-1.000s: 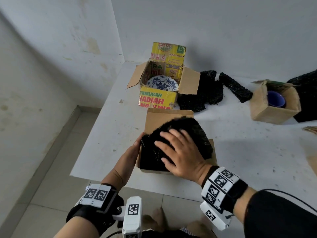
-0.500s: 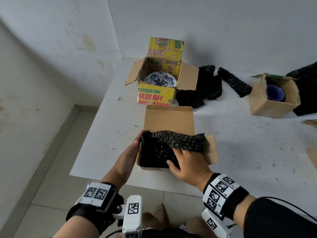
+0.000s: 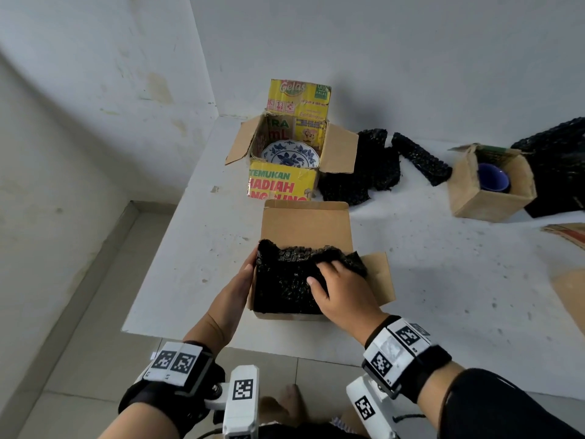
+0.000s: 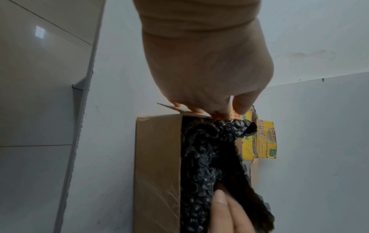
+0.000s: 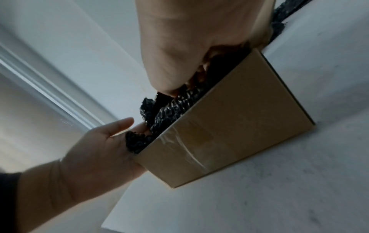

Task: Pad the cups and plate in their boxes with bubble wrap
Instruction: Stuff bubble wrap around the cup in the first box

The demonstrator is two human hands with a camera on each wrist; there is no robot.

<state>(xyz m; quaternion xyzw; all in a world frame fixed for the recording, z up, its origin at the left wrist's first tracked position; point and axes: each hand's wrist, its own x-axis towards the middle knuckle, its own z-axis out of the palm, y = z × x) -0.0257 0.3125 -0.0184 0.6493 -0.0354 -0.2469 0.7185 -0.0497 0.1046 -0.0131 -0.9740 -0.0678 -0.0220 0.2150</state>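
Black bubble wrap (image 3: pixel 285 280) fills the near box (image 3: pixel 305 229), covering its contents. Right hand (image 3: pixel 343 288) reaches in at the box's right side, fingers curled into the wrap; left hand (image 3: pixel 235 288) lies flat, fingers straight, against the box's left wall. Behind the box stands the yellow box (image 3: pixel 281 185) holding the plate (image 3: pixel 289 154).

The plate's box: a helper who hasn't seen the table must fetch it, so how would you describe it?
On the white table, look to the far corner by the walls, behind the plain box the hands are stuffing. There stands the plate's box, flaps open, a blue-and-white plate inside. It alone is printed yellow; the others are plain brown.
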